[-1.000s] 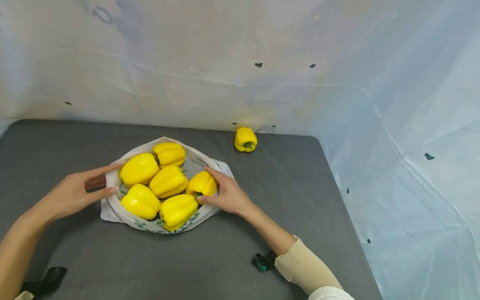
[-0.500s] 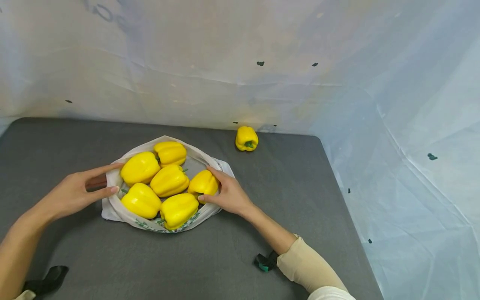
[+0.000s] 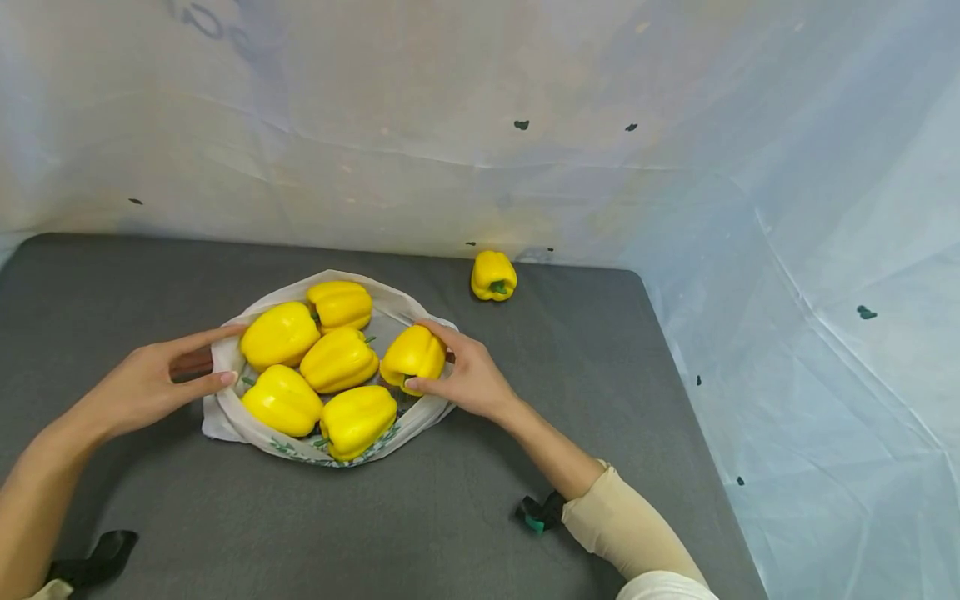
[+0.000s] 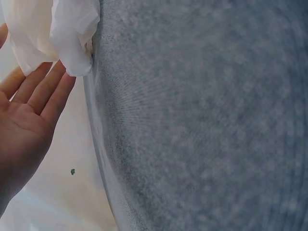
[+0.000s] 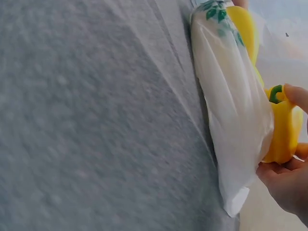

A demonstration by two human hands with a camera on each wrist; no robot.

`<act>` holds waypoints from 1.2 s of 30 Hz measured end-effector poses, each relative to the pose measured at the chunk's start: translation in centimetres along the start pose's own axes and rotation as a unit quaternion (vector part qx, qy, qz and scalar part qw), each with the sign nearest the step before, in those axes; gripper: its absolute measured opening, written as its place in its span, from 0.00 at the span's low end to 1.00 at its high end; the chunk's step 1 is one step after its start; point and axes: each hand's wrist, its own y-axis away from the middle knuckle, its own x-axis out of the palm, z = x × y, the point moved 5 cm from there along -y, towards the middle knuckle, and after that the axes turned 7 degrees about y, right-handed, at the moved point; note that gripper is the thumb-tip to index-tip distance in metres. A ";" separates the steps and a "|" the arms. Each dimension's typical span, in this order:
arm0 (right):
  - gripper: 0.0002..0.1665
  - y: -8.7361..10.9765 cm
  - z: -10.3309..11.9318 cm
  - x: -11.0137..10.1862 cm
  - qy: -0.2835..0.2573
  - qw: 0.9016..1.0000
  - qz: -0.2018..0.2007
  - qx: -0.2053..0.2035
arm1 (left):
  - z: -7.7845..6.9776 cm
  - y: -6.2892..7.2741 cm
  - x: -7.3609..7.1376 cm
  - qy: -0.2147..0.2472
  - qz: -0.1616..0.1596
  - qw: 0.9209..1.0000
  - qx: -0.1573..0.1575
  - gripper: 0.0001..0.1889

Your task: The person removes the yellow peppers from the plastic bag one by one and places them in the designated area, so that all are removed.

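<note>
A white cloth-like bag with a green leaf print lies open on the grey table, several yellow bell peppers inside. My left hand holds its left rim, the thumb on the inner side and rather straight fingers on the outside; in the left wrist view the hand touches the white material. At the opposite side, my right hand grips a bell pepper, thumb near its green stem. The right wrist view shows this pepper raised at the bag's rim, fingers underneath.
One more yellow bell pepper stands alone near the table's back edge. Pale sheeting with dark spots hangs behind and at the right. Black straps show by both forearms. The grey table extends in front of the bag.
My right hand has shifted slightly right and upward, lifting the bell pepper from its place at the bag's right side. The left hand stays at the left rim.
</note>
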 end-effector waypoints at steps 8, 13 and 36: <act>0.48 -0.5 0.0 -1.4 -0.029 0.999 0.007 -0.010 | 0.0 0.0 -0.1 0.003 -0.005 1.000 0.009 0.37; 0.49 -0.8 -0.3 -2.7 -0.055 0.998 -0.009 -0.024 | -0.1 0.0 -0.1 0.006 -0.009 1.000 0.015 0.37; 0.47 -0.9 -0.2 -9.2 -0.077 0.997 0.007 0.020 | -0.2 -0.2 -0.3 -0.004 -0.007 1.000 0.022 0.37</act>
